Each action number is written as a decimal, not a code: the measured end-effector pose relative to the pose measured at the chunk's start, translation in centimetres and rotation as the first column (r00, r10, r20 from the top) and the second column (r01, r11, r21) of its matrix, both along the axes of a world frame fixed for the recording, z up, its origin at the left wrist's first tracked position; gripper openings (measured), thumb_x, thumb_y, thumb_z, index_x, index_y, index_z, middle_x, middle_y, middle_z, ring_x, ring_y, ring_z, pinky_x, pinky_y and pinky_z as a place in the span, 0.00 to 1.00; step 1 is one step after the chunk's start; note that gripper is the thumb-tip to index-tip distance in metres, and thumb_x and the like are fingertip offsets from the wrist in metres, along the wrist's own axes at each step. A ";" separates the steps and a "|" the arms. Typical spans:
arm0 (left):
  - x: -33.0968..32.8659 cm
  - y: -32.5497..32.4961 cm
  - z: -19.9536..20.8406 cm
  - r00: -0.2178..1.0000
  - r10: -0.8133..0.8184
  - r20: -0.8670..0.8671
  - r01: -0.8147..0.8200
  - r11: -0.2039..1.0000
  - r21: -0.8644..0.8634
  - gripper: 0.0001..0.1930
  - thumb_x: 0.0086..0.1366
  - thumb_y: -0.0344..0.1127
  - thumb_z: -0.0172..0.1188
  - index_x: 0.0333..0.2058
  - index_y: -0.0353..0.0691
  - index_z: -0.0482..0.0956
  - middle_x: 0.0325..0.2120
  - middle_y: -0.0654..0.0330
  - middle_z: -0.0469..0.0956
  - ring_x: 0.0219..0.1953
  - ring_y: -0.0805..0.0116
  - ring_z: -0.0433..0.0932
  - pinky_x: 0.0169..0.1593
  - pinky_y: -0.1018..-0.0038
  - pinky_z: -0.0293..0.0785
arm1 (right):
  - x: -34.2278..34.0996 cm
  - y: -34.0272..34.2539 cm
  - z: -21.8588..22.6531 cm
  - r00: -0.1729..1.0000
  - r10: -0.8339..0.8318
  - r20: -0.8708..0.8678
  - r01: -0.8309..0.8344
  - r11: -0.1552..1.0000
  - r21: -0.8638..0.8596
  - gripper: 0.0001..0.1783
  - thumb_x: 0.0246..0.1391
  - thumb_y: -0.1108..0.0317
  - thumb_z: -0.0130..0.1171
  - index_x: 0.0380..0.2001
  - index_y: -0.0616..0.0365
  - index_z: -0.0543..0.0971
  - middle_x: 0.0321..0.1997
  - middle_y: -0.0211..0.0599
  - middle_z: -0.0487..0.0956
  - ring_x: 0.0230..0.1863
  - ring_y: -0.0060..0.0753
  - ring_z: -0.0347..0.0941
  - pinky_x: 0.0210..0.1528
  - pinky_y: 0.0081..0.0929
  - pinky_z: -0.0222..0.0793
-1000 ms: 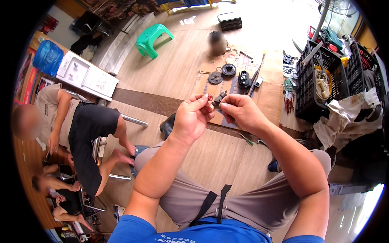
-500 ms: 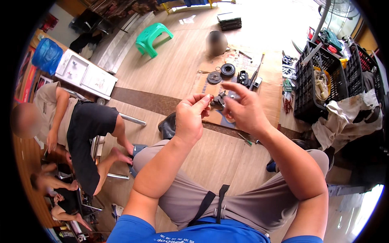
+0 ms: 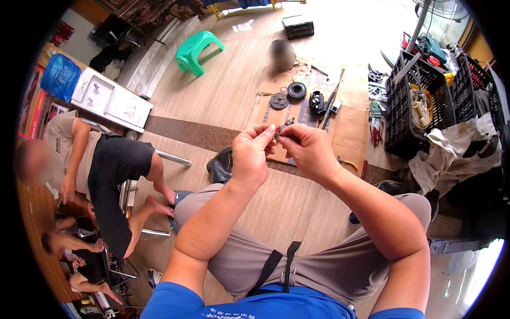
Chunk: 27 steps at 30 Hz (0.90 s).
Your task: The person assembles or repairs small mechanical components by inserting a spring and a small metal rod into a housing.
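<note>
My left hand (image 3: pixel 253 153) is closed in a pinch, thumb and forefinger on a small red-and-metal part (image 3: pixel 277 129). From the other side my right hand (image 3: pixel 309 152) pinches at the same part, its fingertips nearly meeting the left ones. Fingers cover most of the part, so its kind does not show. Just beyond them, a dark metal piece (image 3: pixel 287 123) is partly hidden. Farther off on a cardboard sheet (image 3: pixel 350 114) lie a black grooved wheel (image 3: pixel 297 90), a dark round disc (image 3: pixel 279 101) and a black housing (image 3: pixel 317 102).
Pliers (image 3: pixel 348 163) lie at the sheet's near right edge. Black crates (image 3: pixel 406 125) with tools and cloths stand at right. A green stool (image 3: pixel 200 52) is at far left, a seated person (image 3: pixel 114 165) at left. Between my legs and the sheet lies tiled floor (image 3: pixel 281 212).
My right hand has come in left and down from raised, spread fingers to a pinch at the small part. The pliers have come into sight beside my forearm. My left hand holds its place.
</note>
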State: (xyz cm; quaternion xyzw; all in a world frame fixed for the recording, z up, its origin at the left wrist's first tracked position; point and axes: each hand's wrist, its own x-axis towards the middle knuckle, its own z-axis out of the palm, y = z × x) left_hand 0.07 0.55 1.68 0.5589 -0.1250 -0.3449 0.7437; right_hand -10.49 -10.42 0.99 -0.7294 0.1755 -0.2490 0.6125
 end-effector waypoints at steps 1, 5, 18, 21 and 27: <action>0.0 0.1 0.0 1.000 0.005 0.001 -0.005 1.000 0.002 0.04 0.65 0.28 0.58 0.36 0.35 0.79 0.28 0.61 0.81 0.27 0.77 0.77 0.30 0.82 0.73 | 0.0 0.1 0.5 1.000 0.005 0.001 -0.005 1.000 0.002 0.07 0.55 0.70 0.61 0.33 0.64 0.80 0.27 0.48 0.81 0.27 0.36 0.80 0.32 0.30 0.74; -0.5 0.0 0.3 0.981 0.020 0.194 -0.033 0.997 0.065 0.03 0.64 0.27 0.59 0.36 0.34 0.79 0.27 0.63 0.80 0.26 0.80 0.75 0.29 0.83 0.69 | -0.4 -0.3 2.4 0.999 0.039 -0.035 -0.041 0.997 -0.063 0.08 0.54 0.70 0.61 0.32 0.65 0.80 0.29 0.51 0.80 0.30 0.48 0.79 0.34 0.33 0.74; -1.6 -0.2 1.3 0.912 -0.208 0.354 0.103 0.951 0.293 0.04 0.63 0.29 0.62 0.33 0.34 0.81 0.26 0.67 0.80 0.25 0.84 0.71 0.29 0.85 0.66 | -1.1 -4.2 3.3 0.982 0.136 -0.132 -0.184 0.854 -0.487 0.07 0.55 0.69 0.56 0.31 0.63 0.76 0.30 0.50 0.78 0.37 0.53 0.76 0.40 0.41 0.70; -1.6 -0.1 1.6 0.923 -0.234 0.306 0.156 0.953 0.259 0.05 0.63 0.30 0.61 0.33 0.34 0.80 0.26 0.66 0.80 0.26 0.83 0.71 0.30 0.84 0.67 | -1.1 -4.5 3.1 0.977 0.153 -0.150 -0.202 0.891 -0.408 0.08 0.55 0.69 0.57 0.32 0.64 0.77 0.29 0.50 0.78 0.34 0.53 0.76 0.38 0.39 0.71; -0.6 0.4 1.3 0.962 -0.268 -0.042 0.271 0.956 0.115 0.04 0.64 0.29 0.59 0.34 0.36 0.80 0.27 0.63 0.81 0.26 0.77 0.76 0.32 0.81 0.72 | -0.7 -4.8 1.7 0.974 0.176 -0.142 -0.199 0.965 -0.172 0.09 0.56 0.69 0.58 0.33 0.66 0.77 0.28 0.52 0.79 0.29 0.48 0.78 0.34 0.36 0.72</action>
